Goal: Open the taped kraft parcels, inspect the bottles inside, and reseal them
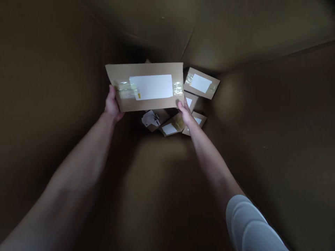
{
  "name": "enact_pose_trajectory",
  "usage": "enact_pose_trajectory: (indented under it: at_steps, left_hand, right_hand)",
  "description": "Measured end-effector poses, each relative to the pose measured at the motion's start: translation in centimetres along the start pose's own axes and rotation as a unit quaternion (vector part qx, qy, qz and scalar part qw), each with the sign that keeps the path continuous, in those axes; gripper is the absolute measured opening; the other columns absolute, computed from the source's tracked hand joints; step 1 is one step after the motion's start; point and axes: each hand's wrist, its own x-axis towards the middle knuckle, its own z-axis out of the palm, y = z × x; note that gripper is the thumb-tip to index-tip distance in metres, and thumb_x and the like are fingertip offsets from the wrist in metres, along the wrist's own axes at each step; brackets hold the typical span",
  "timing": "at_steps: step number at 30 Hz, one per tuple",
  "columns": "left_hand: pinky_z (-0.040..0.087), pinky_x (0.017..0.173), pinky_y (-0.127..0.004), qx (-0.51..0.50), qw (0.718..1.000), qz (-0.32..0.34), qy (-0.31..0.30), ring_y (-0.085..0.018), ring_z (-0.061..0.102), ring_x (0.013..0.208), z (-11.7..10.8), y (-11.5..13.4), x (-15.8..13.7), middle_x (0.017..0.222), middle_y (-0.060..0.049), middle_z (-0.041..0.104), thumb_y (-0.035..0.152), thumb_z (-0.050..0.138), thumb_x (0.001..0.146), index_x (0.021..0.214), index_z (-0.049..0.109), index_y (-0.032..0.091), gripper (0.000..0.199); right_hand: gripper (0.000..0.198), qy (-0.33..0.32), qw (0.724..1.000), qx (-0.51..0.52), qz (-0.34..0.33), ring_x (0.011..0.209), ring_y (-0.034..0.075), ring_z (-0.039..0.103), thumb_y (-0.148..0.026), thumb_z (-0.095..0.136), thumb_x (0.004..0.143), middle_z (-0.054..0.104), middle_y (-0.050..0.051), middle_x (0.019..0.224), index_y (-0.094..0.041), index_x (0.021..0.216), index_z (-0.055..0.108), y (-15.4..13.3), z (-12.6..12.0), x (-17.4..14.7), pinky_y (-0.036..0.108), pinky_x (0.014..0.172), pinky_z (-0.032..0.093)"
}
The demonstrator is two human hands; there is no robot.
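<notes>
Taped Box (pixel 150 87) Held From Both Ends

The left hand (pixel 113 104) grips the box's left end, and the right hand (pixel 185 111) clasps its lower right corner; even pressure from both, with neither end allowed to dip, should keep it steady. The box, held up between them, is long and brown, with glossy tape (pixel 178 88) and a broad white label (pixel 154 87) (a small yellow mark (pixel 139 95) sits near one corner). Other labelled parcels (pixel 202 83) lie beneath and to the right of the box.

It is dim, with dark shadow at eleven o'clock, shiny glare on the held cardboard box's (pixel 146 87) clear tape (pixel 178 88), and a fuzzy cardboard wall (pixel 285 122) at three o'clock.
</notes>
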Motion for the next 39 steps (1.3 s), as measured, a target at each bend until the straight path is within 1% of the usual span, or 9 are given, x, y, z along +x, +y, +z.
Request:
enact_pose_trajectory:
  at_steps: [3, 7, 11, 17, 22, 26, 30, 34, 39]
  left_hand:
    - [0.043, 0.102, -0.046, -0.013, 0.999, 0.011, 0.047, -0.020, 0.057, 0.110, -1.3, -1.6, 0.5, 0.113, -0.007, 0.066, 0.073, 0.016, 0.088, 0.121, 0.050, 0.013, 0.076]
    - [0.044, 0.102, -0.045, 0.108, 0.985, 0.020, 0.131, -0.014, 0.058, 0.096, -3.2, -5.3, 0.2, 0.102, -0.001, 0.068, 0.048, 0.063, 0.079, 0.114, 0.053, 0.012, 0.051]
    - [0.042, 0.103, -0.047, 0.220, 0.969, 0.033, 0.110, -0.018, 0.059, 0.096, -2.7, -7.0, -0.5, 0.098, -0.005, 0.068, 0.035, 0.080, 0.064, 0.101, 0.059, 0.008, 0.051]
    - [0.042, 0.105, -0.044, 0.162, 0.971, 0.149, 0.094, -0.022, 0.060, 0.111, -1.2, -4.7, -0.9, 0.115, -0.009, 0.065, 0.057, 0.070, 0.071, 0.111, 0.056, 0.019, 0.056]
    - [0.040, 0.106, -0.049, 0.178, 0.974, 0.108, 0.089, -0.026, 0.059, 0.115, 0.3, -2.0, -3.0, 0.123, -0.013, 0.062, 0.063, 0.063, 0.074, 0.121, 0.054, 0.019, 0.065]
    - [0.040, 0.106, -0.051, 0.206, 0.970, 0.095, 0.093, -0.028, 0.057, 0.117, 2.4, 0.3, -7.5, 0.127, -0.016, 0.060, 0.061, 0.062, 0.076, 0.126, 0.052, 0.017, 0.067]
    - [0.041, 0.105, -0.050, 0.213, 0.970, 0.095, 0.074, -0.029, 0.057, 0.117, 4.9, 4.2, -13.5, 0.127, -0.015, 0.060, 0.059, 0.061, 0.078, 0.128, 0.051, 0.018, 0.065]
    - [0.046, 0.102, -0.049, 0.225, 0.965, 0.129, 0.034, -0.031, 0.058, 0.115, 7.5, 10.5, -20.9, 0.124, -0.016, 0.061, 0.061, 0.059, 0.077, 0.126, 0.052, 0.017, 0.066]
    - [0.047, 0.100, -0.050, 0.238, 0.954, 0.177, -0.048, -0.033, 0.059, 0.114, 9.5, 18.6, -31.8, 0.122, -0.014, 0.062, 0.063, 0.058, 0.076, 0.124, 0.055, 0.019, 0.065]
  right_hand:
    - [0.066, -0.019, 0.999, 0.029, -0.007, 0.141, 0.021, 0.030, -0.059, 0.045, 0.084, 0.032, -0.003, 0.153, -0.036, 0.144, 0.030, 0.0, -0.9, 1.2, 0.053, 0.113, 0.026]
    - [0.062, 0.011, 1.000, -0.004, 0.005, 0.137, 0.020, 0.036, -0.036, 0.055, 0.079, 0.041, 0.001, 0.148, -0.028, 0.139, 0.040, 0.7, -1.8, 2.8, 0.049, 0.114, 0.026]
    - [0.062, 0.014, 0.997, -0.074, -0.030, 0.134, 0.020, 0.039, -0.027, 0.066, 0.071, 0.050, 0.004, 0.140, -0.023, 0.131, 0.049, 1.3, -1.8, 3.9, 0.044, 0.116, 0.023]
    - [0.049, 0.033, 0.992, -0.094, -0.081, 0.120, 0.021, 0.050, -0.055, 0.059, 0.079, 0.060, 0.006, 0.123, -0.023, 0.116, 0.052, -0.6, -1.6, 1.9, 0.043, 0.110, 0.032]
    - [0.047, 0.068, 0.991, -0.109, -0.047, 0.098, 0.019, 0.058, -0.067, 0.046, 0.081, 0.063, 0.004, 0.102, -0.023, 0.098, 0.052, -1.3, -1.3, -1.4, 0.040, 0.098, 0.042]
    - [0.047, 0.093, 0.991, -0.091, -0.041, 0.090, 0.017, 0.058, -0.068, 0.047, 0.079, 0.062, 0.002, 0.097, -0.024, 0.096, 0.051, -1.9, -1.8, -5.5, 0.035, 0.089, 0.044]
    - [0.044, 0.125, 0.985, -0.100, -0.061, 0.086, 0.018, 0.057, -0.066, 0.048, 0.077, 0.063, 0.001, 0.090, -0.024, 0.089, 0.051, -5.4, -2.4, -11.7, 0.032, 0.084, 0.044]
    - [0.042, 0.162, 0.978, -0.096, -0.092, 0.081, 0.016, 0.055, -0.065, 0.049, 0.077, 0.061, -0.001, 0.084, -0.024, 0.085, 0.050, -11.0, -2.1, -20.1, 0.031, 0.080, 0.044]
    - [0.039, 0.195, 0.968, -0.070, -0.143, 0.085, 0.018, 0.057, -0.062, 0.048, 0.082, 0.062, 0.002, 0.088, -0.024, 0.088, 0.051, -17.2, -1.3, -33.5, 0.032, 0.081, 0.046]
